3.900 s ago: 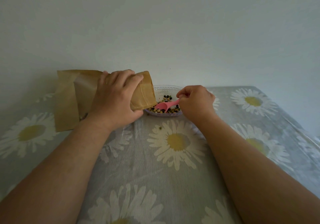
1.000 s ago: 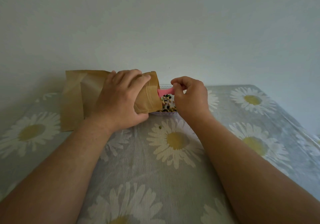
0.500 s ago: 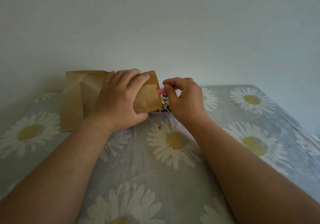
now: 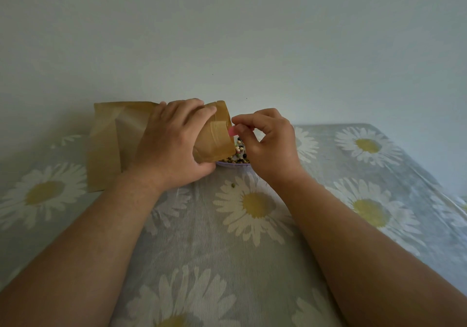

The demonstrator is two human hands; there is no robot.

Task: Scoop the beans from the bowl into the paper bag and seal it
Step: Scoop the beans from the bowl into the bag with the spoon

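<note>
A brown paper bag (image 4: 116, 139) lies tilted on its side, mouth pointing right over the bowl. My left hand (image 4: 174, 144) grips the bag near its mouth. My right hand (image 4: 267, 142) pinches the handle of a pink scoop (image 4: 232, 131); the scoop's head is pushed into the bag's mouth and hidden. Only a sliver of the pale bowl (image 4: 233, 164) shows between my hands, with mixed beans (image 4: 238, 153) inside it.
A single green bean (image 4: 233, 185) lies loose on the daisy-print tablecloth (image 4: 252, 250) in front of the bowl. A plain wall stands right behind the bag and bowl. The table's right edge runs diagonally at far right.
My right hand lifted the scoop out of the bowl and moved it left into the bag's mouth, so less pink shows now. My left hand and the bag stayed almost still.
</note>
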